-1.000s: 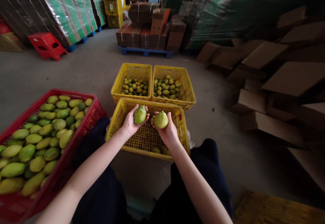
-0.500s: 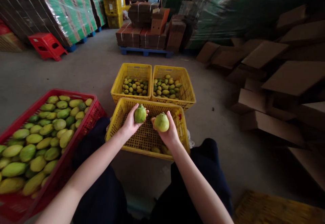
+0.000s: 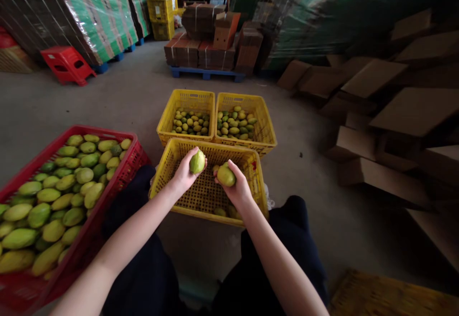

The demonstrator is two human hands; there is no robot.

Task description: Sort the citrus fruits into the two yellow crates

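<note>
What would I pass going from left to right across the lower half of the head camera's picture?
Red plastic crate of green mangoes → left hand gripping a green mango → right hand gripping a yellow-green mango → flat brown cardboard boxes.

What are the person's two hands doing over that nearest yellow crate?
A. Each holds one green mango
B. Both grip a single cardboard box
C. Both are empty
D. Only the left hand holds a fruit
A: the left hand is closed around one mango and the right hand around another mango, both above the nearest yellow crate.
</note>
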